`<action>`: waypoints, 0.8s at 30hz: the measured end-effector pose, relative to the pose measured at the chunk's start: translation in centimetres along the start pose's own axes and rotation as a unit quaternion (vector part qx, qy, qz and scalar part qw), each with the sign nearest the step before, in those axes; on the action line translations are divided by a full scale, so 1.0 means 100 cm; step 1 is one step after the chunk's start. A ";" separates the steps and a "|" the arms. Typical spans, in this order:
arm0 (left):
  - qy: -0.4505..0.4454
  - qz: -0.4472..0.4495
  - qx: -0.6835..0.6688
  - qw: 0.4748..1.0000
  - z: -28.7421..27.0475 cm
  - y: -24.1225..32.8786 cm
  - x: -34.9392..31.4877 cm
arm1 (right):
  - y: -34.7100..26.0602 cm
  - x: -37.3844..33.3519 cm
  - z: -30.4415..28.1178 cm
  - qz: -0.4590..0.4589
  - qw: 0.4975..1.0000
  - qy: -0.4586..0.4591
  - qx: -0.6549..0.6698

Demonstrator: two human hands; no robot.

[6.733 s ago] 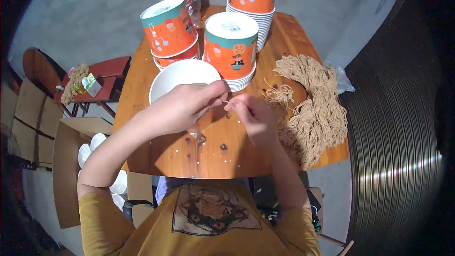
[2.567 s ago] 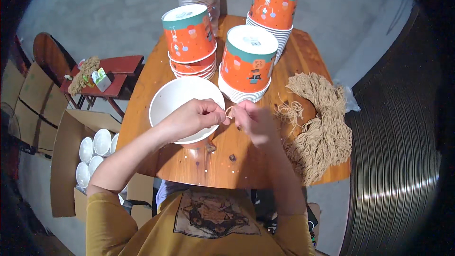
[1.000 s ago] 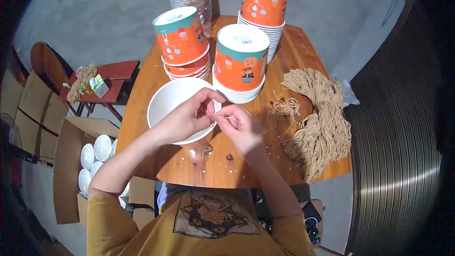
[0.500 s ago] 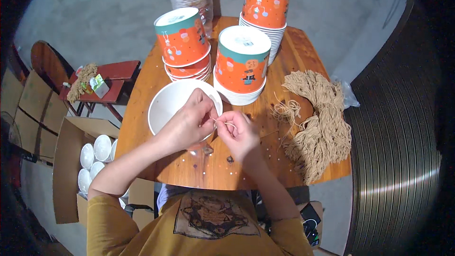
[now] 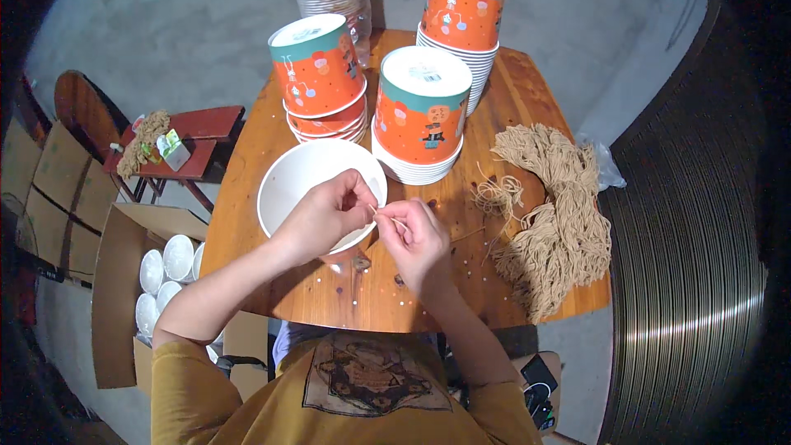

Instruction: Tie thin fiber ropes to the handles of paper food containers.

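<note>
Both my hands meet at the right rim of a white paper bucket [image 5: 284, 177], which lies with its open mouth toward me. My left hand [image 5: 329, 213] reaches over the mouth, its thumb and fingers pinched on a short piece of tan cord [image 5: 399, 222]. My right hand [image 5: 418, 243] pinches the same cord just beside it, outside the rim. The fingertips partly hide the cord, so I cannot tell whether it passes through the rim. A thick bundle of tan cord [image 5: 568, 198] lies at the table's right, with a small loose tangle [image 5: 498, 195] next to it.
Orange and green paper buckets stand upside down in a left stack [image 5: 317, 74], a middle stack [image 5: 422, 128] and a far right stack [image 5: 464, 16]. Left of the wooden table [image 5: 255, 280] are a cardboard box [image 5: 115, 297] holding white buckets and a red bench [image 5: 206, 124].
My left hand has lowered slightly and its raised knuckles have come down toward the rim. My right hand has dropped a little. Both keep their pinch on the cord.
</note>
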State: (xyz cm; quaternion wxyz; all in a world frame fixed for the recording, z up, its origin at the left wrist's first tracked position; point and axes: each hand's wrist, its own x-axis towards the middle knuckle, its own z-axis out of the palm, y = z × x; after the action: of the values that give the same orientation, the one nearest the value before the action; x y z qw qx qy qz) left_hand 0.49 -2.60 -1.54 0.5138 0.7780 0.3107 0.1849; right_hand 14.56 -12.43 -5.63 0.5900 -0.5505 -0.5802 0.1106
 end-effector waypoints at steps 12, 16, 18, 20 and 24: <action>-0.025 0.056 -0.098 0.993 0.003 0.009 0.002 | 0.012 -0.004 0.008 0.128 0.973 0.005 0.193; -0.025 0.071 -0.070 0.995 0.001 0.008 0.000 | 0.014 -0.002 0.010 0.137 0.959 0.002 0.247; -0.020 0.076 -0.054 0.995 0.000 0.011 0.000 | 0.015 -0.002 0.010 0.133 0.961 0.005 0.244; -0.013 0.067 -0.068 0.995 0.001 0.010 0.001 | 0.014 -0.002 0.009 0.128 0.962 0.006 0.242; -0.009 0.049 -0.098 0.994 0.001 0.009 0.002 | 0.005 -0.002 0.003 0.069 0.989 0.021 0.128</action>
State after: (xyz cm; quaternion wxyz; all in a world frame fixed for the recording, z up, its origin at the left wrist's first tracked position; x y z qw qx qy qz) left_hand 1.00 -2.81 -0.73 0.5801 0.7401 0.2479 0.2329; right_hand 14.51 -12.23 -6.18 0.6585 -0.5120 -0.5089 0.2126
